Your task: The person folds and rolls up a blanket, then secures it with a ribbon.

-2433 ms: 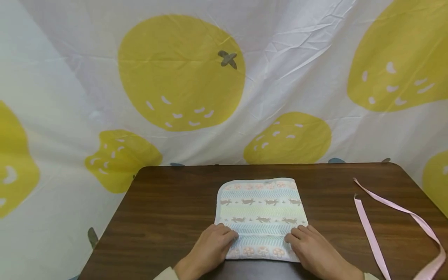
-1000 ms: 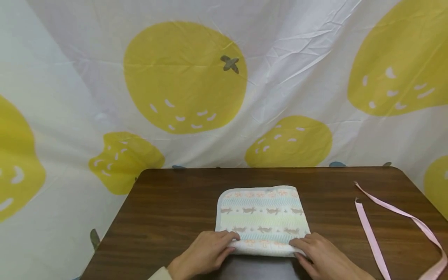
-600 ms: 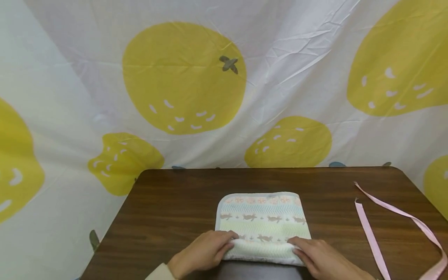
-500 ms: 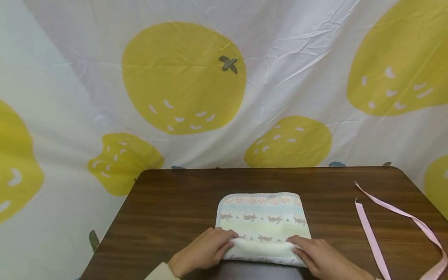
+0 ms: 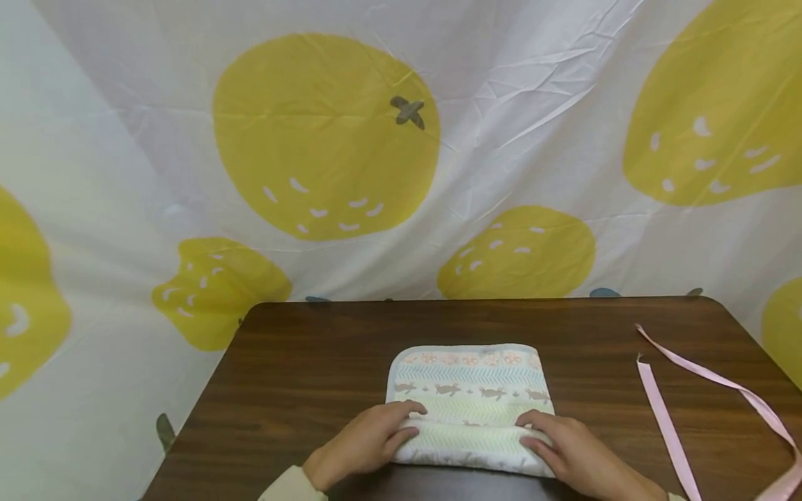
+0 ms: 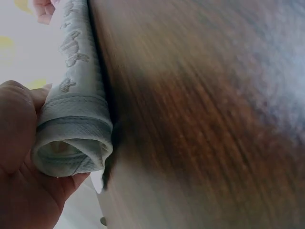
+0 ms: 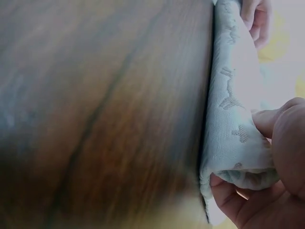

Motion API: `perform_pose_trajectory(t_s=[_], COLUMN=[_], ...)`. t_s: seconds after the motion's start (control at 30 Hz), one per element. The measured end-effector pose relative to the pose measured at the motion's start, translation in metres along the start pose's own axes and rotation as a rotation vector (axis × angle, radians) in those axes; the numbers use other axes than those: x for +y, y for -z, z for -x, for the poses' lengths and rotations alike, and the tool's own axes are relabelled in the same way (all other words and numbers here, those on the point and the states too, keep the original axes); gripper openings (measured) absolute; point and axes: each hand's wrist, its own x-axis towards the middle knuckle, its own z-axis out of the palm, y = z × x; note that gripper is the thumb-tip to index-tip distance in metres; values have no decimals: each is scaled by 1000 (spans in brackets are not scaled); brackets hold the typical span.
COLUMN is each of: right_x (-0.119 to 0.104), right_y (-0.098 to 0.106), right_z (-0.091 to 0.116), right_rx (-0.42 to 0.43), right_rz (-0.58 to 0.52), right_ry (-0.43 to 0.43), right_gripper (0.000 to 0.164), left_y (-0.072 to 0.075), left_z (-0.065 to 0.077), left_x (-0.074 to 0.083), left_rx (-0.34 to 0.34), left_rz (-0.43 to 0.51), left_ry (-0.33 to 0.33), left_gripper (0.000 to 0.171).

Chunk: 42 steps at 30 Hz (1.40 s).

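Observation:
A patterned towel (image 5: 470, 376), printed with pale stripes, flowers and brown animals, lies on the table with its near edge turned over into a loose roll. My left hand (image 5: 370, 438) holds the left end of this roll between thumb and fingers. At the right end, my right hand (image 5: 567, 449) grips it in the same way. Seen from the left wrist, the roll (image 6: 76, 112) shows a hollow, layered end with grey-blue trim. The right wrist view has the thumb (image 7: 267, 121) against the roll and fingers at its open end.
Two lengths of pink ribbon (image 5: 669, 431) lie on the right of the dark wooden table (image 5: 301, 369). Behind the table hangs a white cloth (image 5: 476, 167) printed with yellow fruit.
The towel's near edge has been turned over into a roll, and less of the flat pattern shows. Lately both hands' fingers have spread a little wider over the roll. The ribbons have not moved.

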Motion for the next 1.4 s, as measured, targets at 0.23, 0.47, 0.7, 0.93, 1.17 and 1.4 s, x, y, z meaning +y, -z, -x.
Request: perform_pose_trajectory(t_s=[0.23,0.47,0.7,0.93,1.17,1.4], right_x=[1,0,-8,-12,-19,-21], right_y=[2,3,2,2,-1,-6], right_z=[-3,-9,-16,-19,-15,-10], right_rx=[-62,-111,-133,-130,-102,-16], right_rz=[-146,-135,-55,-6,139,270], right_ry=[-123,-274,-354,-388,-342,-239], right_gripper=[14,11,16,17,18,21], left_y=[-3,-7,-9,-12,-10,-10], left_z=[-2,-4,-6,-7,-7,-5], left_x=[-3,-5,-6,-5,-3,4], left_rx=[-17,-4,31,49,45,79], left_rz=[43,59,91,86,61,-35], left_ry=[66,99,141,170,194,213], left_gripper=[29,28,24,22,21,18])
